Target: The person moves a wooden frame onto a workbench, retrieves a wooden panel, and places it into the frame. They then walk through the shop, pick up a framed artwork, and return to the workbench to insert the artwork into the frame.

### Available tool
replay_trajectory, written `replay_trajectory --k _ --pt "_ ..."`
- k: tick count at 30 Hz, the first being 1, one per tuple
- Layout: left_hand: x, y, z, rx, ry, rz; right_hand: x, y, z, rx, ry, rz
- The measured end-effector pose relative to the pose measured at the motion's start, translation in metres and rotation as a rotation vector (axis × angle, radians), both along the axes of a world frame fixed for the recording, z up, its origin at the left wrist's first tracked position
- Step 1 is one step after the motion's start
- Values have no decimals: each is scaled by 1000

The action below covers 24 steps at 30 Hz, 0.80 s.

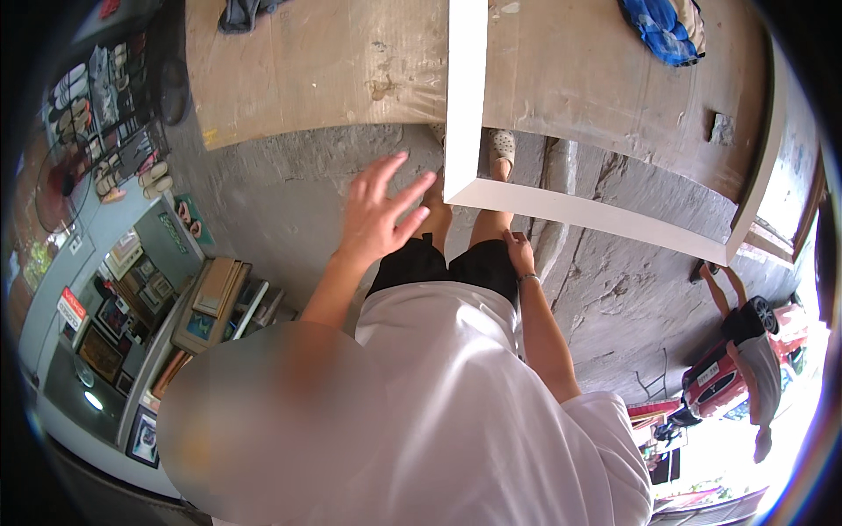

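Note:
A white frame [596,213] with a mitred corner reaches over the near edge of a brown worktable [324,79]. One straight side runs back across the tabletop; another extends rightward over the floor. My left hand [379,209] is in the air just left of that corner, fingers spread, holding nothing and apart from the frame. Down beside my right leg, my right hand [520,254] rests against the bare skin by the hem of my black shorts [481,267]. Its fingers are small in view and partly turned away, but look loose with nothing in them.
A blue cloth [662,31] and a dark grey cloth [239,15] lie on the table. At left, stacked frames [215,302] stand by a doorway, below shoe racks [101,105]. Rough, cracked concrete [614,307] spreads rightward. Another person [756,351] stands near a red car [715,381].

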State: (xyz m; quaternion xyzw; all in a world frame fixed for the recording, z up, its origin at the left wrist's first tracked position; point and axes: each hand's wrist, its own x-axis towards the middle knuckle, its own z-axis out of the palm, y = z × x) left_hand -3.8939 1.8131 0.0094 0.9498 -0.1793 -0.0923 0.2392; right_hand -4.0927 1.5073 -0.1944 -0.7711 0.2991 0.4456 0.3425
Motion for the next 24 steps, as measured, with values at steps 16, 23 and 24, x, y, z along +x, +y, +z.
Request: replay_trajectory --k 16,23,24 --pt "59 -14 -23 90 -51 -431 12 49 9 -119 94 -257" --pt "103 -14 -35 100 -204 -272 7 51 -4 -124 73 -308" --pt "108 -13 -37 113 -204 -243 4 50 -8 -113 70 -320"
